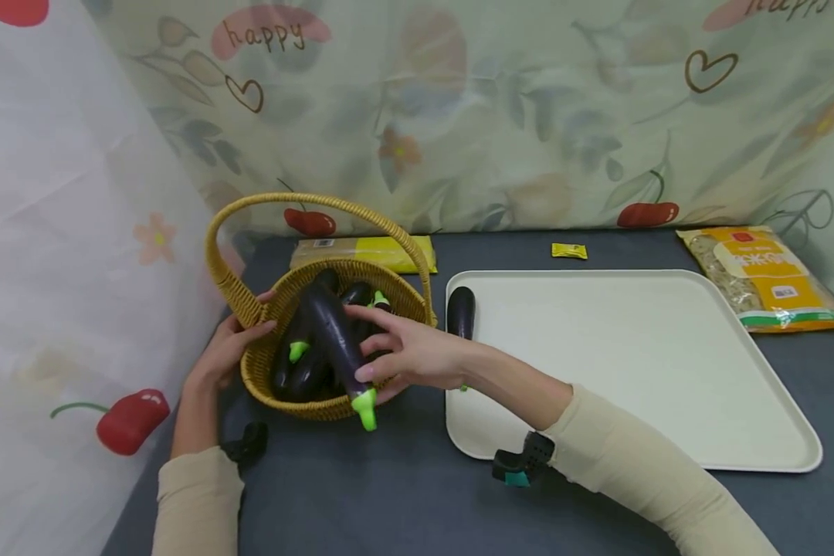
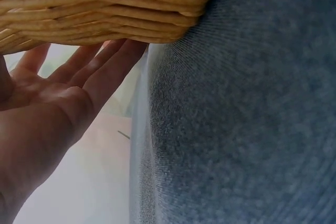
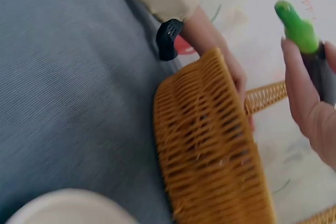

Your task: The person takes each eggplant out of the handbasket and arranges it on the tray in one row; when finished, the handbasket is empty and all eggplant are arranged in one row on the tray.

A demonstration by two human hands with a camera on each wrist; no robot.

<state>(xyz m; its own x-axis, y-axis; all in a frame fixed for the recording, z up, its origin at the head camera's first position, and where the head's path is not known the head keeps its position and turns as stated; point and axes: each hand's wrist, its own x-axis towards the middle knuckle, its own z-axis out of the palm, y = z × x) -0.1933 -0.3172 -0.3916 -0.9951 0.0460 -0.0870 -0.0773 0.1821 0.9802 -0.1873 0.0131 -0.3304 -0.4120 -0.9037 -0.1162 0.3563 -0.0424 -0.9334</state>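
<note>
My right hand (image 1: 417, 351) grips a dark purple eggplant (image 1: 328, 320) above the wicker basket (image 1: 320, 411), thumb on the near side. The eggplant slants with its bright green stem end toward me; that green end (image 3: 299, 30) also shows in the right wrist view. Several more eggplants (image 1: 309, 374) lie inside the basket. At the basket's left side, my left hand (image 1: 224, 351) holds the rim near the handle base, thumb over the edge. The left wrist view shows its fingers (image 2: 113, 72) against the outer weave. Another eggplant (image 1: 462, 307) lies along the white tray's left edge, partly behind my right hand.
The white tray (image 1: 625, 363) lies right of the basket on the dark cloth. Behind stand a yellow-and-clear package (image 1: 389, 251) and a small yellow packet (image 1: 569, 251). An orange bag (image 1: 764, 270) lies at the far right. The basket's handle (image 1: 320, 201) arches high. Patterned curtains close off back and left.
</note>
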